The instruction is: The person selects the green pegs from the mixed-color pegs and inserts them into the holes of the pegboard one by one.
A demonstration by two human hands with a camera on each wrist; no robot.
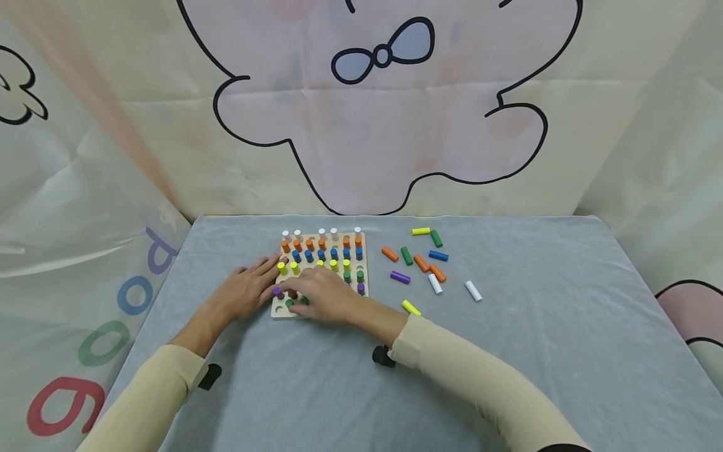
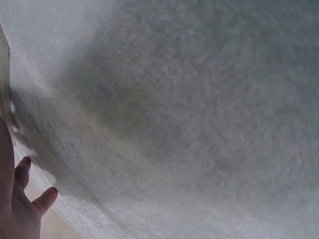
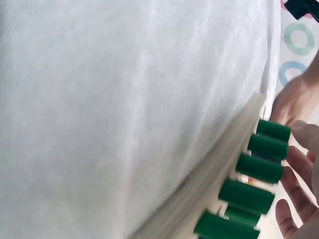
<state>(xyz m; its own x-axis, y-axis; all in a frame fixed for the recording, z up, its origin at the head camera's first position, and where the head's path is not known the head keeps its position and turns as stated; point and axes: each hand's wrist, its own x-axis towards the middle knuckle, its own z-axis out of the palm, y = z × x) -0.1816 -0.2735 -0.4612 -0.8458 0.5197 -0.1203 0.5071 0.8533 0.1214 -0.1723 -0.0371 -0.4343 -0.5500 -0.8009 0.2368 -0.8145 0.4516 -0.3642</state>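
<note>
Two sleeves [image 1: 486, 380] [image 1: 149, 392], two hands [image 1: 243, 292] [image 1: 324, 294], one pegboard [image 1: 290, 314]

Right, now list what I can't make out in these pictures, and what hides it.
Head view: whether the holes beneath the right hand are filled; that hand covers part of the pegboard.
Right wrist view: whether the fingers grip the topmost green peg; the right edge cuts off much of the hand.
Left wrist view: the pegboard's pegs; the left edge cuts off all but a strip of its side.

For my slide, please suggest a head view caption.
Left hand and right hand at a pale wooden pegboard of colourful cylindrical pegs, with loose pegs on grey-blue fabric.
</note>
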